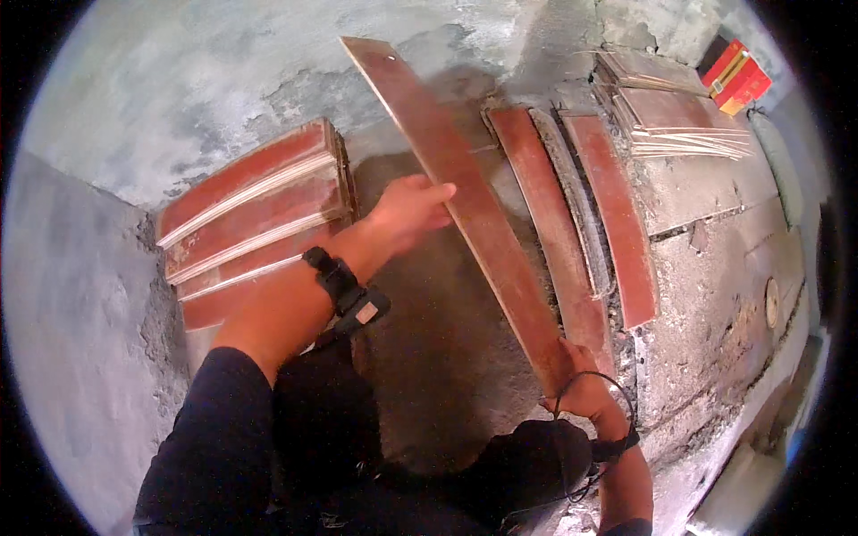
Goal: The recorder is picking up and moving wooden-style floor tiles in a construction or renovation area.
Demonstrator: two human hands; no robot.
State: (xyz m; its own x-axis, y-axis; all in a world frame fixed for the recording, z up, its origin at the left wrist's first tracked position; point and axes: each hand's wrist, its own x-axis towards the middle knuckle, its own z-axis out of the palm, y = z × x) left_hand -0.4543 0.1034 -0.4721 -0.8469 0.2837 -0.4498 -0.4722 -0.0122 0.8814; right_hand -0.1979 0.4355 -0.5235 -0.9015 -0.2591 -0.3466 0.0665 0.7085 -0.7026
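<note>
A long, narrow red-brown board [462,181] slants across the middle, held above the floor between my hands. My left hand [412,211] grips its left edge about midway, thumb on the upper face. At the lower end, my right hand [580,382] is closed around the board, its thumb on the face and the other fingers mostly hidden beneath. Just to the right lie two similar boards, one red strip [543,221] and another red strip [613,221], with a rough grey strip [573,201] between them. Left of my left hand are stacked red boards [255,208].
A worn plaster wall [201,87] rises behind the stacks. Thin panels [684,110] are piled at the upper right, beside a red and yellow box [737,77]. Rough concrete slabs [717,281] extend along the right. A thin black cable [633,402] loops around my right wrist.
</note>
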